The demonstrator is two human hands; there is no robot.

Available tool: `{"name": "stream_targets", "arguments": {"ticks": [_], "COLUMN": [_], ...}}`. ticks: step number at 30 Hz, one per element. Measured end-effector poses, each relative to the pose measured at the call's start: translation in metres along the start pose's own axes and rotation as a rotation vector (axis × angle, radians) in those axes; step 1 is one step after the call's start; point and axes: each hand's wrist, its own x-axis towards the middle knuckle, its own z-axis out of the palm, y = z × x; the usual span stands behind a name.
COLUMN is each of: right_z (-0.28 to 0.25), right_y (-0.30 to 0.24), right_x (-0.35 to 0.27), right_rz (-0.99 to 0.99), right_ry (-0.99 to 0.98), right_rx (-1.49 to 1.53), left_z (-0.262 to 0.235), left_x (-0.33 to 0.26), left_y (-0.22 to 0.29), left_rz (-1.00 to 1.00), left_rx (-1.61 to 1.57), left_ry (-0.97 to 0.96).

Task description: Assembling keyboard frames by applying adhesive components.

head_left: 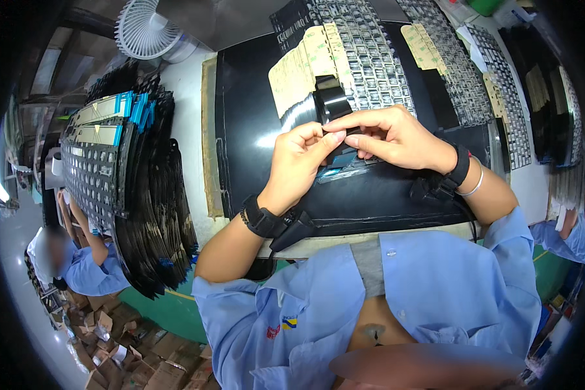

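Note:
My left hand [297, 162] and my right hand [400, 138] meet over the middle of a black work mat [247, 156]. Thumbs and forefingers are pinched together, fingertips nearly touching, at the lower end of a glossy black film strip [333, 97] that curls up behind them. The exact edge between my fingertips is hidden. Just below the fingers lies a shiny, clear-and-blue film piece [337, 170]. Beyond the strip, cream adhesive-backed sheets [292, 77] fan out beside a stack of keyboard-patterned perforated sheets [377, 62].
A tall pile of black perforated sheets [149, 195] stands at left, near a white fan [143, 29]. More keyboard-patterned sheets [461, 84] lie at right. Co-workers in blue sit at left [97, 270] and right [569, 240]. Cardboard boxes [136, 361] cover the floor at lower left.

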Motion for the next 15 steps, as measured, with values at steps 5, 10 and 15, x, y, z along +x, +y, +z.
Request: {"name": "stream_targets", "arguments": {"ticks": [5, 10, 15], "right_z": [0.0009, 0.0019, -0.0004], "right_y": [0.0014, -0.0003, 0.0003], "right_x": [-0.0006, -0.0008, -0.0002], "right_rz": [-0.055, -0.073, -0.115], "right_ry": [0.006, -0.001, 0.0], "right_rx": [-0.048, -0.079, -0.131], "left_z": [0.0017, -0.0029, -0.0014], "left_x": [-0.0025, -0.0012, -0.0005], "left_y": [0.0011, -0.0026, -0.0022], "left_rz": [0.002, 0.024, 0.021], "left_rx": [-0.048, 0.032, 0.028], "left_ry": [0.001, -0.047, -0.033]}}
